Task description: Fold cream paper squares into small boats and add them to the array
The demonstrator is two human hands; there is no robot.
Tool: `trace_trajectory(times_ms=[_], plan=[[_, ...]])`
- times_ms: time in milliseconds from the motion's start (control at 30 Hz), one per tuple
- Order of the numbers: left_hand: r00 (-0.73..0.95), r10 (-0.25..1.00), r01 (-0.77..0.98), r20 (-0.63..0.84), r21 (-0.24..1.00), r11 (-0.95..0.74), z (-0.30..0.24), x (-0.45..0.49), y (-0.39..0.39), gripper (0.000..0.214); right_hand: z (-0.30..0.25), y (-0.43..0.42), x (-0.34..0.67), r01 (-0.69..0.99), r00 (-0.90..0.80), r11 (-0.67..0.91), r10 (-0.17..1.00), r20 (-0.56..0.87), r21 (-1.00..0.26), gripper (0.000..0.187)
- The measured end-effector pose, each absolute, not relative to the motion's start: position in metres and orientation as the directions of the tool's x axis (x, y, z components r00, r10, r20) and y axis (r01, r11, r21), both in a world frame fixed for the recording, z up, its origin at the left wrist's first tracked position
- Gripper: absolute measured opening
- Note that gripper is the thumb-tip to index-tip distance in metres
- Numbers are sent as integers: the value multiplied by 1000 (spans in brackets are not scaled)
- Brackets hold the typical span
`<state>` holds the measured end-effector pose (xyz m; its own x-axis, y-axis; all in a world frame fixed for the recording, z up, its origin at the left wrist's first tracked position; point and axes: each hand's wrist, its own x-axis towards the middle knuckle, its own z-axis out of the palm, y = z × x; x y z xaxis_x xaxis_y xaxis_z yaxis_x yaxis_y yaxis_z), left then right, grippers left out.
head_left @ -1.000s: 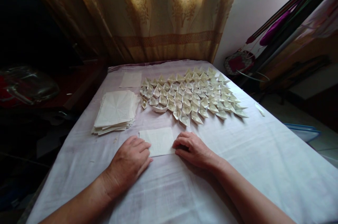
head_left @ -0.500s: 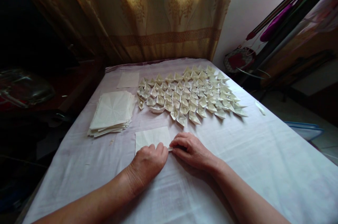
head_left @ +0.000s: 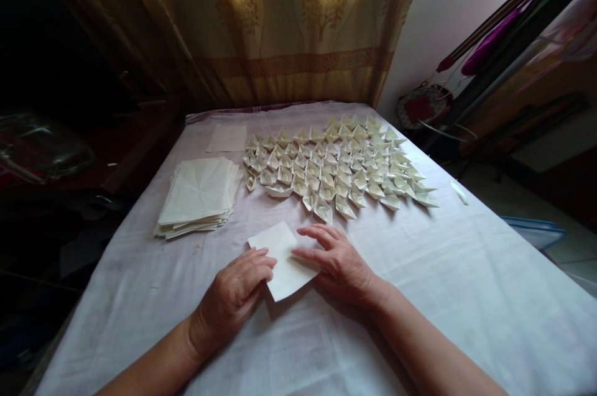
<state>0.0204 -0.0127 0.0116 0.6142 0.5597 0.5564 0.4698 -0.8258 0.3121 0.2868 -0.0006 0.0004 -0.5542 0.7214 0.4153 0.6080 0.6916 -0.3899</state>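
Note:
A pale sheet of paper (head_left: 285,271) lies turned cornerwise between my hands, its near part tilted up off the cloth. My left hand (head_left: 237,287) grips its left edge, fingertips on top and the thumb hidden. At the right corner my right hand (head_left: 342,265) holds the sheet, with the index finger over it, another finger raised apart and the thumb out of sight behind the paper. Just beyond stand many small folded paper boats (head_left: 326,166) in close rows. To the left is a stack of creased paper sheets (head_left: 196,194).
A white cloth covers the table (head_left: 443,296). One single sheet (head_left: 227,137) lies at the far left, and a small white scrap (head_left: 459,192) near the right edge. A patterned yellow curtain (head_left: 280,29) hangs behind. A bag (head_left: 424,104) is beyond the right edge.
The sheet has been turned from square-on to cornerwise and lifted at its near side. My left hand has moved left and down; my right hand's fingers have spread.

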Motion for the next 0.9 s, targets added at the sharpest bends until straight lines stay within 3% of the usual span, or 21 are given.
trace_trajectory(times_ms=[100, 267, 467, 600, 700, 800, 900], plan=[[613, 610, 476, 501, 382, -792, 8, 11, -19, 19, 6, -4, 281, 563, -626, 726, 687, 370, -395, 31], [606, 644, 541, 468, 351, -764, 15, 9, -29, 21, 8, -11, 270, 472, -633, 731, 671, 387, -494, 16], [464, 798, 687, 386, 411, -599, 13, 11, -22, 11, 6, -8, 254, 628, -419, 538, 843, 338, -563, 22], [402, 844, 727, 356, 435, -530, 7, 9, -14, 42, 10, 0, 243, 766, -301, 371, 929, 217, -526, 24], [432, 828, 726, 356, 407, -554, 6, 9, -11, 64, 9, 0, 236, 808, -252, 322, 946, 204, -493, 24], [481, 805, 728, 348, 353, -588, 8, 8, -9, 63, 4, -3, 233, 807, -237, 348, 931, 278, -477, 24], [516, 772, 743, 372, 254, -619, 10, 8, -7, 48, 0, -5, 231, 805, -228, 374, 911, 343, -460, 23]])
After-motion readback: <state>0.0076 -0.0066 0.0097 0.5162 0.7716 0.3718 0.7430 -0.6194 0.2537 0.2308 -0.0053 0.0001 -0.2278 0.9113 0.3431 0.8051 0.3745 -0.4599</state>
